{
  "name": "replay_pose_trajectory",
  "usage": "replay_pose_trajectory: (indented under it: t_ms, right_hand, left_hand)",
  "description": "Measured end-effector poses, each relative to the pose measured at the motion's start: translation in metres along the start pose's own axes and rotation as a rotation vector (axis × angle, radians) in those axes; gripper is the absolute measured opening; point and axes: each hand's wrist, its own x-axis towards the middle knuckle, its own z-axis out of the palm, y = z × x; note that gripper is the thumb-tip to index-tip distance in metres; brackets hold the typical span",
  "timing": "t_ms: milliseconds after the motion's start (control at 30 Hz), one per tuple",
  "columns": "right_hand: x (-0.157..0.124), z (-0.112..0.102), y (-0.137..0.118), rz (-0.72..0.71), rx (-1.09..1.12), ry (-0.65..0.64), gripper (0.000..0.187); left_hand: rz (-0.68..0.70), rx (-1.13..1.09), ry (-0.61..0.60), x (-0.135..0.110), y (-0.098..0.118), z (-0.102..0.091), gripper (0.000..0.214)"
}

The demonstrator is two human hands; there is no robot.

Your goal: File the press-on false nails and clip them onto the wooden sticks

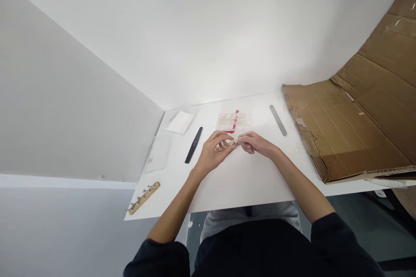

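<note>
My left hand (212, 150) is closed around a short wooden strip (222, 148), its thumb along the near side and its fingers over the far side. Small pale pieces stand along the strip, partly hidden by the fingers. At the strip's right end, my right hand (253, 142) is closed in a pinch with the fingertips together. What it pinches is too small to make out. Just beyond both hands lies a clear plastic sheet (224, 122) with rows of small see-through pieces and a red strip across it.
On the white table, a black nail file (194, 144) lies left, a grey nail file (278, 120) right. A wooden strip with metal pegs (143, 198) lies near the front left corner. Behind it are a clear tray (157, 156) and a white pad (180, 121). Cardboard (347, 130) covers the right side.
</note>
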Motion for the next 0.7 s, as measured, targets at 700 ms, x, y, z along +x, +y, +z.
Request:
replay_pose_trajectory:
  t_ms: [700]
  right_hand:
    - [0.009,-0.031,0.011,-0.079,-0.004,0.508,0.043]
  left_hand:
    - [-0.241,0.072,-0.001,-0.001,-0.059,-0.021,0.023]
